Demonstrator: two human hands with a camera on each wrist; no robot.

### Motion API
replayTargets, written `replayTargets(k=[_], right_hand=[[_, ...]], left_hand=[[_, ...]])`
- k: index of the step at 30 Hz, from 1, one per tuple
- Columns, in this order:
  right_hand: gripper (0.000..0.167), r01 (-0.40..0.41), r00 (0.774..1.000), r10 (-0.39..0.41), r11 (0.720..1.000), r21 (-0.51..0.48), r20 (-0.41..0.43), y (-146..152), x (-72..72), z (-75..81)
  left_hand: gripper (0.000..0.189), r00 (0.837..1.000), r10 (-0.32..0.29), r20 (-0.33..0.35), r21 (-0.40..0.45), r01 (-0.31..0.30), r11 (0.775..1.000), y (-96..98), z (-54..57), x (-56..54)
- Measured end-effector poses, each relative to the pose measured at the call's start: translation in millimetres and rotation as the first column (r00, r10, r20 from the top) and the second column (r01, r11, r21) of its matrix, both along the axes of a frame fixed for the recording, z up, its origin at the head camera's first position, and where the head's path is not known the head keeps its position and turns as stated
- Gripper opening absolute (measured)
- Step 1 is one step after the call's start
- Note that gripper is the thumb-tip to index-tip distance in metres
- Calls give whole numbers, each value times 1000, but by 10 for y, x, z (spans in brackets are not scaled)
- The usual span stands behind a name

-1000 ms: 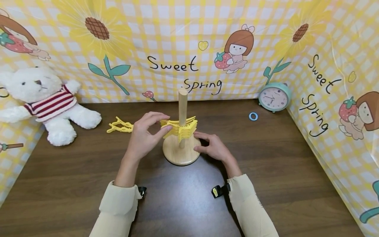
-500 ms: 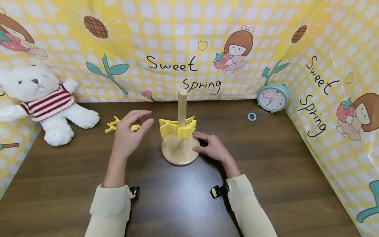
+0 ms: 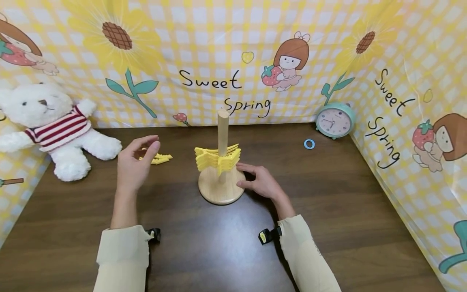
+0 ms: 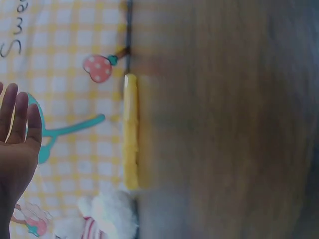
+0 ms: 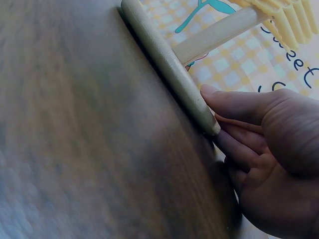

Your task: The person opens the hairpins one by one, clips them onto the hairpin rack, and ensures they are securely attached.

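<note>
A round wooden stand [image 3: 221, 194] with an upright post stands mid-table in the head view. Several yellow plastic pieces with spread arms [image 3: 228, 162] are stacked round its post. My right hand [image 3: 263, 181] pinches the rim of the base, thumb on top and fingers at the edge, as the right wrist view shows. My left hand [image 3: 133, 168] hovers left of the stand, its fingers loosely bent and nothing in them. Beyond it lie loose yellow pieces [image 3: 160, 159], partly hidden by the hand; their side edge shows as a yellow strip [image 4: 130, 134] in the left wrist view.
A white plush bear [image 3: 60, 125] in a striped top sits at the back left. A green alarm clock [image 3: 334, 121] and a blue ring [image 3: 309, 144] are at the back right. Checked cloth walls [image 3: 204, 52] border the dark wooden table [image 3: 346, 227].
The left hand has come away from the stacked yellow pieces and moved left to the loose ones. The right hand has stayed at the stand's base.
</note>
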State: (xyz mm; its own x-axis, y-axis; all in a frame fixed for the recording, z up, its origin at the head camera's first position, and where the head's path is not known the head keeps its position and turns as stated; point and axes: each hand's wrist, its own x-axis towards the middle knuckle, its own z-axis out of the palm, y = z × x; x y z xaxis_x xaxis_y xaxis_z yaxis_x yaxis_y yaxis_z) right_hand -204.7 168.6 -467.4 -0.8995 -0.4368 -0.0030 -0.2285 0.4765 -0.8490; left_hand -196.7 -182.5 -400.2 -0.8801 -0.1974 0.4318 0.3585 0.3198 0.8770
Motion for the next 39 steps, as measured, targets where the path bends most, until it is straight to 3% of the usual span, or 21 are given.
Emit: replayTargets(k=[6, 15, 24, 30, 39], right_hand=[[55, -1, 1000, 1, 1000, -12, 4, -19, 5, -4], [56, -9, 1000, 9, 1000, 2, -7, -18, 11, -6], [55, 0, 1000, 0, 1000, 8, 5, -33, 8, 16], [55, 12, 1000, -12, 1000, 7, 13, -29, 2, 13], [54, 15, 1000, -15, 1000, 13, 19, -20, 8, 5]], left_hand=[[34, 993, 26, 116, 7, -27, 1000, -121, 103, 77], [38, 976, 56, 211, 4, -58, 998, -400, -5, -37], [45, 922, 91, 377, -43, -81, 996, -831, -368, -279], [53, 876, 107, 471, -78, -80, 994, -970, -546, -366], [60, 838, 73, 541, -162, 19, 987, -1041, -641, -398]])
